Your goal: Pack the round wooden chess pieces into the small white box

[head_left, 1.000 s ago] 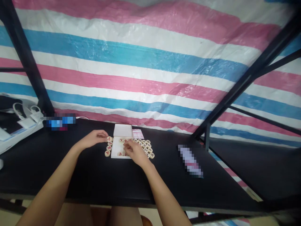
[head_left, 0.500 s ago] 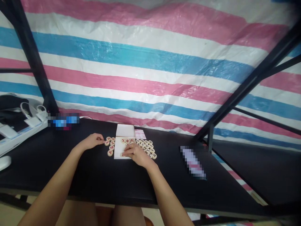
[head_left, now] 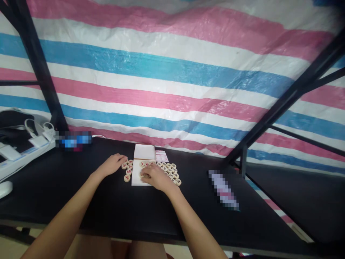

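Note:
My left hand (head_left: 112, 164) lies at the left group of red-marked Chinese chess pieces (head_left: 129, 172), fingers stretched over the rearmost one and touching it. Beside them an open white box (head_left: 136, 173) rests on the table, its lid (head_left: 145, 151) folded back. A few red-marked pieces (head_left: 142, 164) lie inside along the rear of the box. Over the box's right half, my right hand (head_left: 155, 177) is curled with its fingertips down on a chess piece, mostly hidden by the fingers. Several black-marked pieces (head_left: 174, 171) are packed together right of the box, partly behind my right hand.
Behind the box is a pink-and-white printed card (head_left: 162, 156). A white power strip (head_left: 32, 154) with plugs and a white mouse (head_left: 5, 188) are at the left. A blurred pale object (head_left: 223, 190) lies right on the black table (head_left: 129, 212). Striped sheeting hangs behind.
My left hand has shifted right, its fingers now over the rearmost red piece. My right hand stays over the box, fingers more curled. The whole view has shifted slightly.

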`<state>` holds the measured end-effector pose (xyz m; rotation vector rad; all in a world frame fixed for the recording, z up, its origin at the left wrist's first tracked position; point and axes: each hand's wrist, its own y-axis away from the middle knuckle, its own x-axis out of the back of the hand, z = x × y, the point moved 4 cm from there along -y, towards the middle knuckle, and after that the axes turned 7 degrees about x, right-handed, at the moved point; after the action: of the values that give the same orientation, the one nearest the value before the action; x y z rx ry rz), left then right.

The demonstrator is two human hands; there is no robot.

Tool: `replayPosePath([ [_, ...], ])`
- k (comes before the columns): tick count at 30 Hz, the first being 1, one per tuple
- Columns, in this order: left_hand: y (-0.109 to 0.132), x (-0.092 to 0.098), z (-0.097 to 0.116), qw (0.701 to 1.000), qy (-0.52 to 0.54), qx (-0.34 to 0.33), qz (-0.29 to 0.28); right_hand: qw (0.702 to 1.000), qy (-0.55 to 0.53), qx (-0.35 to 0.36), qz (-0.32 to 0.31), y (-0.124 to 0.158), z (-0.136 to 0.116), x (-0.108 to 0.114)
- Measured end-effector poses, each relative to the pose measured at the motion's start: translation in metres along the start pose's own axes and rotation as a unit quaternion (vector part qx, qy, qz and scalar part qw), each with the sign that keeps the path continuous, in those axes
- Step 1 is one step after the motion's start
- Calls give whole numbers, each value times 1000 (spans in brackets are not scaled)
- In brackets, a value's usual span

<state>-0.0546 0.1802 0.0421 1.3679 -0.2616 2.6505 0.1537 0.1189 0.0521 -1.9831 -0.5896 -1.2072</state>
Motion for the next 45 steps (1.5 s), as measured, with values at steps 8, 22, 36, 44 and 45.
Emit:
replayPosePath([
  [8, -1, 5, 2, 999, -4, -10, 41, 993, -1, -39, 109, 2, -5, 5],
  [22, 34, -16, 64, 967, 201, -50, -151, 974, -105, -61, 189, 21, -28, 18],
  [36, 124, -56, 90, 961, 265, 57, -51, 895, -343, -224, 175, 77, -64, -20],
  [44, 127, -54, 86, 965, 255, 37, -46, 914, -284, -215, 192, 81, -67, -18],
  [45, 128, -53, 87, 967, 246, 34, -49, 915, -283, -213, 194, 82, -68, -18],
])
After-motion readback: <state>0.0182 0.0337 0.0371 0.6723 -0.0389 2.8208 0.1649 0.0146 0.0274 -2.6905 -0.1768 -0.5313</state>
